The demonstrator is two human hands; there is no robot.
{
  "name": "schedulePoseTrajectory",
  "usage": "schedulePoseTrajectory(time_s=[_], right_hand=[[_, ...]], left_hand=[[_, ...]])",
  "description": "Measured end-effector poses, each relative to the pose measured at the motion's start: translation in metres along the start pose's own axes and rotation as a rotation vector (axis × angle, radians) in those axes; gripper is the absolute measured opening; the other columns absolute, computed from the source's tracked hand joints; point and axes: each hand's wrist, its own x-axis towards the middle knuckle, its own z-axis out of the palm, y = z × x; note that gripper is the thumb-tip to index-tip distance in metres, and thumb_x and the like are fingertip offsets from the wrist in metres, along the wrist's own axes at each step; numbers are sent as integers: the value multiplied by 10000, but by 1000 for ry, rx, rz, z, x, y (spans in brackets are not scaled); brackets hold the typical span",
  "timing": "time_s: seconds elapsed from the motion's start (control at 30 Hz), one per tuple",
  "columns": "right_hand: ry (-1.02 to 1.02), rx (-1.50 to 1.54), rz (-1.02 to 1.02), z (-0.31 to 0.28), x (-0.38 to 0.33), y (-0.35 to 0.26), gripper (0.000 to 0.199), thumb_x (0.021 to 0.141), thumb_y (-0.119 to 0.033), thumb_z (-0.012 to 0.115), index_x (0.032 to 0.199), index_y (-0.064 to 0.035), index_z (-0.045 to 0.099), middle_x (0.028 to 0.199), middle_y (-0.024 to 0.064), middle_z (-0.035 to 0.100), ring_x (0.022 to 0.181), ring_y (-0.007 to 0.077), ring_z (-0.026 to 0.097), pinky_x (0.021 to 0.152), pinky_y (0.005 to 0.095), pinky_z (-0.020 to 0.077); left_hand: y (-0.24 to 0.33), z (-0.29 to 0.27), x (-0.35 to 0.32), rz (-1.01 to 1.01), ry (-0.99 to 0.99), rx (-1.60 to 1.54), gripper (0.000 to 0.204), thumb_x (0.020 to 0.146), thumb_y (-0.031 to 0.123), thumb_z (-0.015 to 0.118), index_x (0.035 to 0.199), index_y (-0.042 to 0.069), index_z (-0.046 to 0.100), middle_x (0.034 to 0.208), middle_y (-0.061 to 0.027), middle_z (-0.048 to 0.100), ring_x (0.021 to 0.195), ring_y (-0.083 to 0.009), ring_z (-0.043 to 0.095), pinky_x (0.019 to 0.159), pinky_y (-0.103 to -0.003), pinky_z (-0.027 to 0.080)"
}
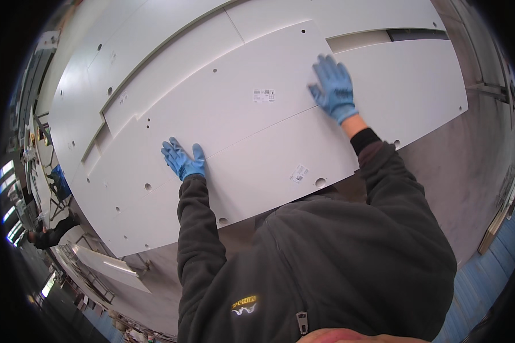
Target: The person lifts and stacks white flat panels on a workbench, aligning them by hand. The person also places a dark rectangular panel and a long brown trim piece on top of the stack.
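Both hands are flat on a big white panel (229,114) that lies on top of a stack of similar white boards (126,51) covering most of the table (452,166). The left hand (183,160), in a blue glove, has its fingers spread wide and pressed down near the panel's near edge, gripping nothing. The right hand (333,88), gloved the same, is also splayed open, palm down, at the panel's far right corner, where the top sheet ends and the board beneath shows. Neither hand holds anything; they just rest on the surface.

The panel is long, smooth and matt white, lying at a slant across the pile. It has small drilled holes scattered over it and a few larger round ones (320,182) along the near edge. A small printed sticker (264,95) sits near its middle, and another label (298,173) lies closer to the near edge. A faint straight seam runs between the two hands.

The person wears a dark grey fleece (320,257) with a zip. The bare grey table shows at the right end. Off to the left, well apart, another person (51,234) in dark clothes bends by metal racks.
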Motion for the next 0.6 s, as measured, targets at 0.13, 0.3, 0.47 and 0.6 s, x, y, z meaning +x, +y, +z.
schedulePoseTrajectory(time_s=[0.13,0.3,0.47,0.6], right_hand=[[-168,61,-81,-7,-51,-34,634,902,-460,648,1385,-55,578,1594,165,427,1507,310,354,1237,546,204],[-199,15,-41,0,-62,-39,617,906,-471,633,1367,-65,587,1617,151,402,1525,294,329,1260,532,151],[28,73,94,-7,-91,-30,567,946,-416,653,1338,-13,583,1536,188,480,1408,372,461,1160,528,351],[303,120,561,-38,-193,-45,607,921,-331,704,1372,37,532,1514,270,468,1382,441,465,1131,498,395]], left_hand=[[-2,2,1,6,15,-9,961,877,525,616,1620,40,248,1687,-261,158,1575,-419,99,1283,-501,87],[-2,2,-1,-12,9,17,957,891,539,611,1621,41,244,1688,-256,160,1576,-415,101,1283,-497,92],[0,-1,-5,32,48,0,942,923,571,570,1624,42,229,1691,-250,155,1577,-411,97,1284,-493,82],[0,-4,-6,28,18,38,946,936,611,516,1629,43,211,1699,-240,133,1580,-409,70,1283,-496,64]])
